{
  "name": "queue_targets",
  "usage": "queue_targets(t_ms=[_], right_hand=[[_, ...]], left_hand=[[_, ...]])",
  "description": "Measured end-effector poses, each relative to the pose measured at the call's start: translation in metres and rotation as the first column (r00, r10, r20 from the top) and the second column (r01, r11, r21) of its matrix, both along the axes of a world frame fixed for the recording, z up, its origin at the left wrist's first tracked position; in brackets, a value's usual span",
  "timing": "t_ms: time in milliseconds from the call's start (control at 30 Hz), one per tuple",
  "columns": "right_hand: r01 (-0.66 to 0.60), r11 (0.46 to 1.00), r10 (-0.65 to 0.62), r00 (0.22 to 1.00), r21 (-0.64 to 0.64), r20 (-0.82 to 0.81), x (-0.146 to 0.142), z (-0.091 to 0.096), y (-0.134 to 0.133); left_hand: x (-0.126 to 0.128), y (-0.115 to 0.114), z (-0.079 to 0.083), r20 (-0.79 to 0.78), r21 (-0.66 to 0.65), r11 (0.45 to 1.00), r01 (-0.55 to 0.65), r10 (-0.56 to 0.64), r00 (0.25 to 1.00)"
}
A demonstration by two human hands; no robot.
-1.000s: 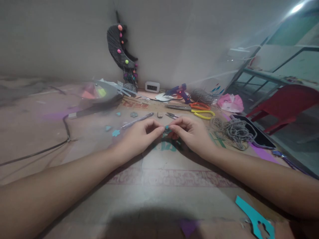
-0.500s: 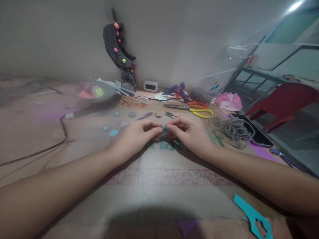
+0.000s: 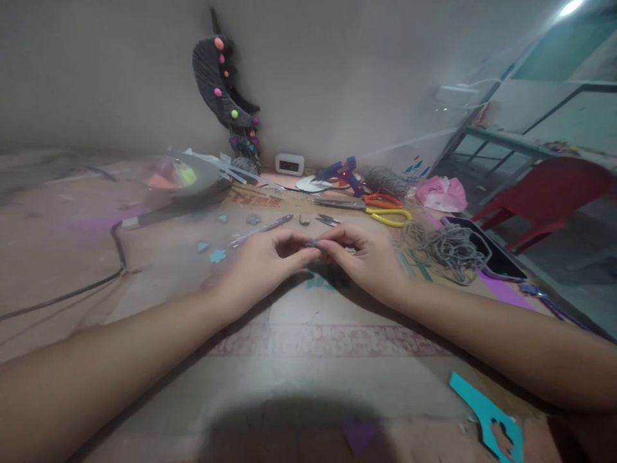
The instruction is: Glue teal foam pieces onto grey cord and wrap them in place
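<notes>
Between the fingertips of both hands is a small teal piece (image 3: 313, 243), mostly covered by the fingers, so its full shape is hidden. My left hand (image 3: 274, 256) pinches it from the left with thumb and forefinger. From the other side my right hand (image 3: 366, 257) closes on it the same way, thumbs nearly touching. Left of the hands lie a teal flower cut-out (image 3: 218, 256) and a teal triangle (image 3: 202, 246). Just beyond the fingers are a pen (image 3: 265, 230), a small stone-like bit (image 3: 304, 219) and a pointed metal tip (image 3: 328, 220).
Orange- and yellow-handled scissors (image 3: 380, 209), a glue gun (image 3: 344, 172) and a small clock (image 3: 290, 164) stand farther back. On the right are tangled grey yarn (image 3: 453, 251) and a phone (image 3: 501, 257). A cut teal sheet (image 3: 486, 411) lies front right; a black cable (image 3: 116, 241) runs left.
The teal piece has turned between the fingertips and shows less of itself. The fingers have drawn slightly closer together. The whole view has shifted a little.
</notes>
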State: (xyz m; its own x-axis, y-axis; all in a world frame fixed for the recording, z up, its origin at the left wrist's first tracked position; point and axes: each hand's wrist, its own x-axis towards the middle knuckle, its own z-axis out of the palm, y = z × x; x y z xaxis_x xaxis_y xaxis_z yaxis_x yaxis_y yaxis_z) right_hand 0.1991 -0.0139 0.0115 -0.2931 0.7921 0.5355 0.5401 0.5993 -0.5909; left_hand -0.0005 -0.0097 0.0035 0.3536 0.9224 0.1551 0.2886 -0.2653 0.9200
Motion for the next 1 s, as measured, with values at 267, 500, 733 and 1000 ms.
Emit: queue_targets(t_ms=[267, 500, 733, 1000], right_hand=[[-0.042, 0.998, 0.042, 0.999, 0.036, 0.009, 0.001, -0.002, 0.001], [-0.050, 0.998, 0.047, 0.998, 0.050, 0.043, 0.003, -0.004, 0.002], [-0.040, 0.998, 0.033, 0.990, 0.047, 0.134, 0.005, -0.003, -0.001], [-0.105, 0.947, 0.092, 0.994, -0.304, -0.057, -0.003, 0.006, -0.011]], left_hand=[[0.002, 0.000, 0.002, -0.096, 0.072, 0.997, -0.022, 0.029, 0.995], [0.003, 0.000, 0.001, -0.116, 0.106, 0.994, -0.018, 0.031, 0.993], [0.002, 0.000, 0.001, -0.113, 0.106, 0.994, -0.004, 0.016, 0.993], [0.004, -0.001, 0.005, -0.168, 0.156, 0.988, -0.005, 0.032, 0.985]])
